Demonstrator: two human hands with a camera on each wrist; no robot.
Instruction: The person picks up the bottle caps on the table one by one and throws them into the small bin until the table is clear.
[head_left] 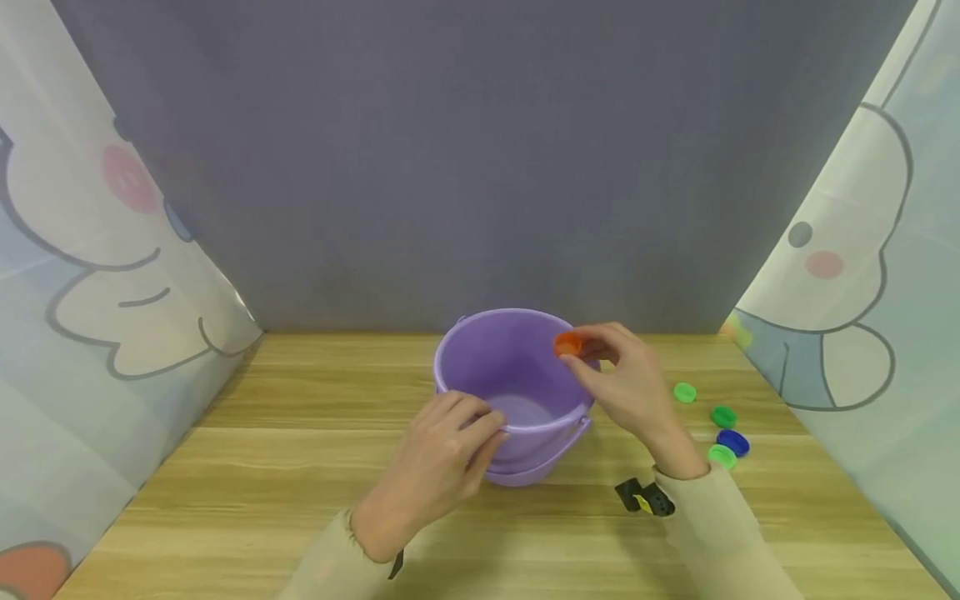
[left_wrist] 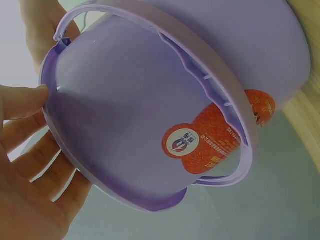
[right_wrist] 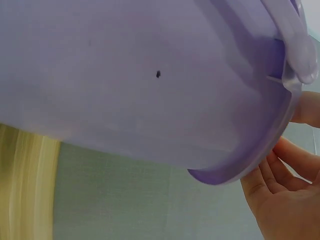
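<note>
A purple bucket (head_left: 487, 358) stands upright on the table, its inner bottom visible. My left hand (head_left: 442, 450) grips the bucket's near rim; in the left wrist view the thumb of that hand (left_wrist: 30, 195) lies outside and the fingers reach over the edge. An orange bottle cap (head_left: 567, 343) is pinched between thumb and fingers of my right hand (head_left: 630, 375), above the right side of the opening. The right wrist view shows the right hand (right_wrist: 290, 195) behind the rim, with the cap hidden. The handle (left_wrist: 220, 75) hangs down against the outer wall.
Several loose caps lie to the right: a light green cap (head_left: 685, 392), a darker green cap (head_left: 723, 417), a blue cap (head_left: 732, 442) and another light green cap (head_left: 722, 457). A grey panel (head_left: 480, 167) rises behind the wooden table (head_left: 315, 417), with printed curtains on both sides.
</note>
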